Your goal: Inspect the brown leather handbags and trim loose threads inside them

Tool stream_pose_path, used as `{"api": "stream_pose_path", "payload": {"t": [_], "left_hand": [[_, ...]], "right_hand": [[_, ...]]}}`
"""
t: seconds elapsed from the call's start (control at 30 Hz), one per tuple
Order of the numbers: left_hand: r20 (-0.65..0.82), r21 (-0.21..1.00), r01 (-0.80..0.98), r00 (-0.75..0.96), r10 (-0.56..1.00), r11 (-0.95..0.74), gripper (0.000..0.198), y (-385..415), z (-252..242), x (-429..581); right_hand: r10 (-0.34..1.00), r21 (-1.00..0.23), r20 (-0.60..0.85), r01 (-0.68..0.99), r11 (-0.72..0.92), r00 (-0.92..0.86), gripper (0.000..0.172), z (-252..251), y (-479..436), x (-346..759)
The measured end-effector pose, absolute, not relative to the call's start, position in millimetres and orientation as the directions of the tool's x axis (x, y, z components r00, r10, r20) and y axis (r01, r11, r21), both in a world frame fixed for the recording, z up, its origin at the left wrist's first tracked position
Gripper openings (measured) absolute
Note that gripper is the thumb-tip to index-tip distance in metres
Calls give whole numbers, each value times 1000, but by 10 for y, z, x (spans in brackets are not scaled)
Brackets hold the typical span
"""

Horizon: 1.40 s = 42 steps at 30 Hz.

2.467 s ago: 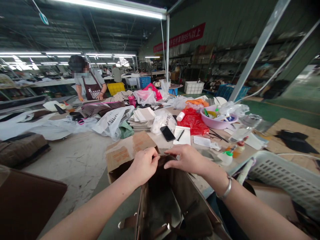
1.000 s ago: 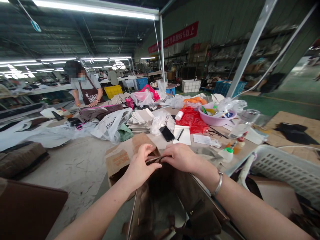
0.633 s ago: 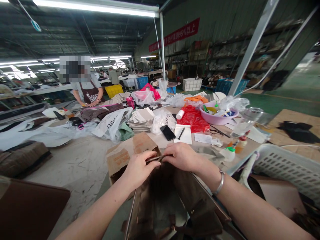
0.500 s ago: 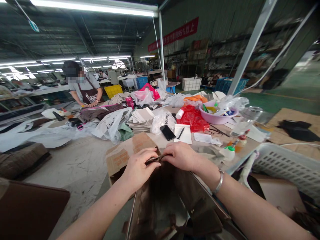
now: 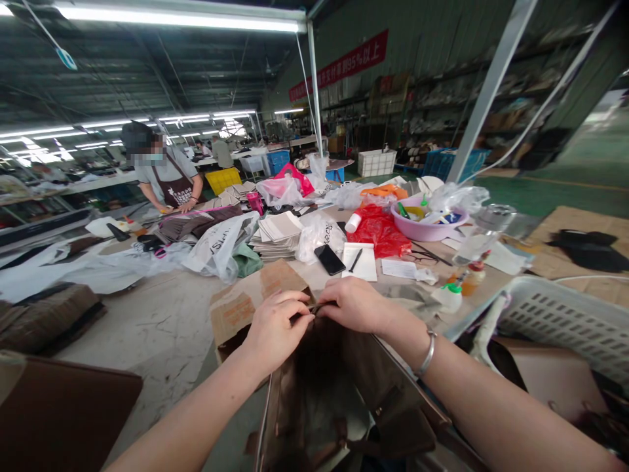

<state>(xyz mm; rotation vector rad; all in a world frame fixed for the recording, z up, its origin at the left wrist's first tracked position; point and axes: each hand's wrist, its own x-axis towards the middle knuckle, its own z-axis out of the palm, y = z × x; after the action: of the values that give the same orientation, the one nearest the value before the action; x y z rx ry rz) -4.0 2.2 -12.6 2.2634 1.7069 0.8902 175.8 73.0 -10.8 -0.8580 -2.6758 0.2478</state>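
Note:
A dark brown bag [image 5: 393, 406], which looks like leather, stands in front of me with its mouth open towards me. My left hand [image 5: 279, 326] pinches the bag's far top edge between thumb and fingers. Close beside it, my right hand [image 5: 354, 304] is closed on the same edge, a bracelet [image 5: 430, 353] on its wrist. Fingertips of both hands nearly meet. The bag's inside is dark, and straps lie near its bottom. Just past my left hand, a cardboard box [image 5: 246, 303] sits against the bag's far side.
A phone [image 5: 329, 259], a notepad [image 5: 367, 267] with a pen, a red plastic bag [image 5: 377, 233] and a purple basin [image 5: 427, 228] lie beyond. Glue bottles [image 5: 449, 298] stand right, near a white basket [image 5: 565, 321]. A brown panel [image 5: 69, 406] lies left. A co-worker [image 5: 170, 174] stands far left.
My left hand's fingers have drawn closer together on the bag's edge, nearer my right hand. The right hand has barely moved. The view has shifted slightly.

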Motion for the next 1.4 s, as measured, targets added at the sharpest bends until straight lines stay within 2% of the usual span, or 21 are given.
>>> {"api": "stream_pose_path", "payload": {"t": [0.13, 0.27, 0.4, 0.57, 0.67, 0.77, 0.87, 1.03, 1.4], "left_hand": [[320, 552, 770, 160, 934, -321, 12, 44, -140, -15], [314, 571, 765, 129, 941, -296, 13, 68, -165, 5], [298, 559, 782, 119, 947, -274, 12, 71, -168, 33], [279, 510, 827, 103, 955, -238, 11, 63, -175, 64], [277, 499, 837, 91, 957, -224, 10, 82, -191, 57], [276, 481, 848, 94, 956, -222, 11, 100, -201, 35], [274, 486, 846, 90, 958, -219, 11, 104, -199, 11], [288, 526, 814, 102, 952, -247, 12, 95, -179, -4], [265, 599, 755, 128, 956, -267, 9, 98, -151, -17]], "right_hand": [[559, -304, 254, 484, 821, -789, 13, -115, 771, 1777], [560, -345, 264, 466, 815, -785, 13, -131, 795, 1788], [585, -422, 287, 448, 788, -759, 28, -147, 826, 1831], [502, -451, 275, 351, 821, -820, 43, -113, 868, 1910], [465, -408, 299, 329, 852, -834, 45, -90, 874, 1910], [409, -307, 389, 302, 902, -826, 29, -72, 868, 1869], [330, -230, 452, 249, 941, -829, 22, -59, 863, 1818], [267, -159, 428, 219, 963, -863, 12, -50, 877, 1778], [188, -97, 362, 164, 982, -913, 16, 38, 890, 1780]]}}
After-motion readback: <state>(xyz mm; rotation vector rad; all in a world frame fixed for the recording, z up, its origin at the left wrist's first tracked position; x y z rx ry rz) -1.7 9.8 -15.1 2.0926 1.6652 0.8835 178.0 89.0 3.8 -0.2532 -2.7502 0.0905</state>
